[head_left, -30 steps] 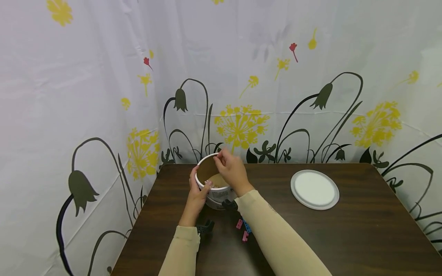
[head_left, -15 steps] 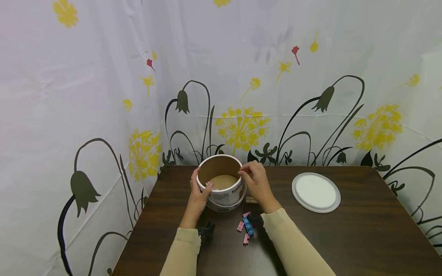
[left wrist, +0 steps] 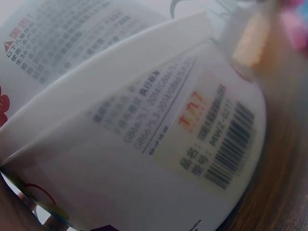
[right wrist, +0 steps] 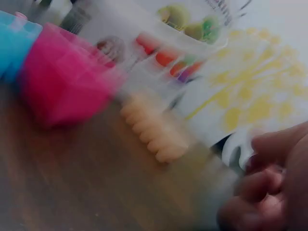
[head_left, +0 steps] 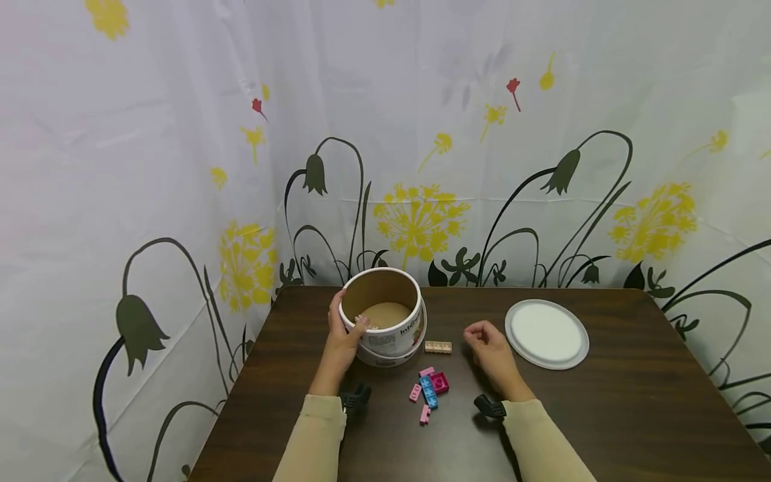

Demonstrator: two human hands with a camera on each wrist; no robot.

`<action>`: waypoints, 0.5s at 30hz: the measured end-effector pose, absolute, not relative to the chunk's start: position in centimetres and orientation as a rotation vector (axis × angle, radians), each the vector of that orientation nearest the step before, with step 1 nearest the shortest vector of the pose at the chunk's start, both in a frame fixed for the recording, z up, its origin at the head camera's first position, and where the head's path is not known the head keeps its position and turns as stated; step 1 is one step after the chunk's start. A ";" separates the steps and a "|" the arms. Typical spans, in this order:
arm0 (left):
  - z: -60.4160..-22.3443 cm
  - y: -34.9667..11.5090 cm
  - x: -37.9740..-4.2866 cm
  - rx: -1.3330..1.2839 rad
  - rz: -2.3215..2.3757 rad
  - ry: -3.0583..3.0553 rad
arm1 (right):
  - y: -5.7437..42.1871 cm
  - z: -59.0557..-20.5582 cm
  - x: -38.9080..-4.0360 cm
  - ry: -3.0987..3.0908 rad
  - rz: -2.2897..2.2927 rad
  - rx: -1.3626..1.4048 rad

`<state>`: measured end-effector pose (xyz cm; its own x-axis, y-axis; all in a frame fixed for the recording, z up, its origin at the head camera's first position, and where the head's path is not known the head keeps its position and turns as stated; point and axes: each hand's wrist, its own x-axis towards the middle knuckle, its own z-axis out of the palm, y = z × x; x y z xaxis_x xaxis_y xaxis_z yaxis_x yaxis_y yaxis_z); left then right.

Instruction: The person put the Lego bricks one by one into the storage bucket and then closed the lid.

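Near the far edge of the bench (head_left: 638,395), my left hand (head_left: 343,337) should steady the bucket (head_left: 385,343) it grips; whether my half-curled right hand (head_left: 492,356) holds anything, I can't tell.

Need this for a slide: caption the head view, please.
Left hand grips a white tub beside toy bricks; right hand near a round white lid.

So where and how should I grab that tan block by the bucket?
Probably pinch the tan block by its long sides near its right end, coming from above and the right. It is long and narrow, lying crosswise on the table, left end close to the bucket; your right hand is right of it.
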<state>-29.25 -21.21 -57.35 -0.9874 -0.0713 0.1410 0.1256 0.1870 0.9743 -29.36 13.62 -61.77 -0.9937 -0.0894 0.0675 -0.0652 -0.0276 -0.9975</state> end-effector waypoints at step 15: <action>-57.5 -21.1 -29.5 -0.050 -1.905 -2.282 | 13.2 -63.5 -29.5 2.481 -1.871 -0.306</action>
